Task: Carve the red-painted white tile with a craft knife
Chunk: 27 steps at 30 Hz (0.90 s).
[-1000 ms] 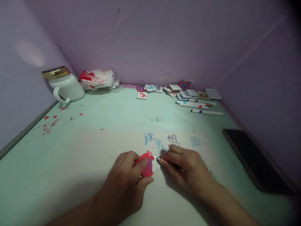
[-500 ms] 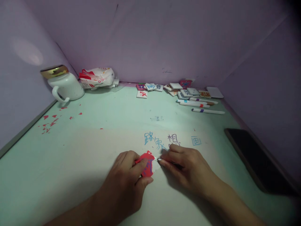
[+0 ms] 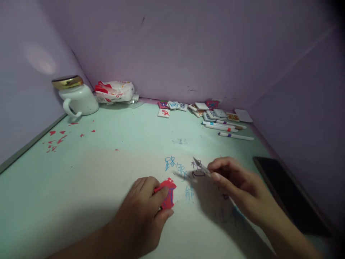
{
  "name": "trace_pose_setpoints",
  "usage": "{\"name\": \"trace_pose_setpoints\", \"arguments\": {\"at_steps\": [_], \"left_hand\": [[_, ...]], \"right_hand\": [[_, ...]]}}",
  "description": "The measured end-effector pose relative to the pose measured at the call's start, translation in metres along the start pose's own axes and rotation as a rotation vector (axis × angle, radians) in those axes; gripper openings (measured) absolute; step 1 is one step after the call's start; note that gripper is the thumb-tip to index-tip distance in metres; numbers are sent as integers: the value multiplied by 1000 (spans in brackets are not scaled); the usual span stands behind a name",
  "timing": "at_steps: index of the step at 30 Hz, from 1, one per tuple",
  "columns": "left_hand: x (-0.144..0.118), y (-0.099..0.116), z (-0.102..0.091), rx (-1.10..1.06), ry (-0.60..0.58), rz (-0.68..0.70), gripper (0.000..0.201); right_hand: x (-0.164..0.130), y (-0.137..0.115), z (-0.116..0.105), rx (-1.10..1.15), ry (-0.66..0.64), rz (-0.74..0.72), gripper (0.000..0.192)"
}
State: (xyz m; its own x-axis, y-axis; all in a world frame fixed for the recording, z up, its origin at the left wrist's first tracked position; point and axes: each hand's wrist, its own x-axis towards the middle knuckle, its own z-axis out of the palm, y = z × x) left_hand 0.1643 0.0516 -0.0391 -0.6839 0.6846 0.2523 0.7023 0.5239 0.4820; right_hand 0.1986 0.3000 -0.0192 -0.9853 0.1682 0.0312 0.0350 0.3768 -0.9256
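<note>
Under my left hand (image 3: 142, 208) a small red-faced square tile (image 3: 169, 192) with blue-purple marks is pinned to the pale sheet by thumb and fingers. Part of the tile is hidden beneath them. My right hand (image 3: 237, 180), raised to the right of the tile, pinches a slim craft knife (image 3: 201, 165) whose pointed blade aims up and left. The knife is slightly blurred and apart from the tile. Blue and purple handwritten characters (image 3: 170, 163) lie on the sheet between and beyond the hands.
A white mug (image 3: 81, 100) with a gold lid and a red-white plastic packet (image 3: 115, 91) stand at back left. Red scraps (image 3: 52, 133) lie at left. Lettered tiles (image 3: 174, 105) and markers (image 3: 235, 136) sit at the back. A dark phone (image 3: 288, 194) lies at right.
My right hand has lifted the knife off the tile's right edge and moved right and up. Left hand and tile stay put; more characters now show on the sheet.
</note>
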Motion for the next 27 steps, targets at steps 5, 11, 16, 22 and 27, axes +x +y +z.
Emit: {"name": "trace_pose_setpoints", "arguments": {"at_steps": [5,11,16,22,27], "left_hand": [[3,0,-1,-43,13,39,17],[3,-1,0,-80,25,45,21],[4,0,-4,-145,18,36,18],[6,0,-6,-145,16,41,19],[6,-2,-5,-155,11,43,19]], "right_hand": [[-5,5,2,411,-12,73,15],[-5,2,15,632,67,102,31],[-11,13,33,539,122,73,22],[-23,22,44,350,103,92,38],[-22,9,49,541,159,255,30]]}}
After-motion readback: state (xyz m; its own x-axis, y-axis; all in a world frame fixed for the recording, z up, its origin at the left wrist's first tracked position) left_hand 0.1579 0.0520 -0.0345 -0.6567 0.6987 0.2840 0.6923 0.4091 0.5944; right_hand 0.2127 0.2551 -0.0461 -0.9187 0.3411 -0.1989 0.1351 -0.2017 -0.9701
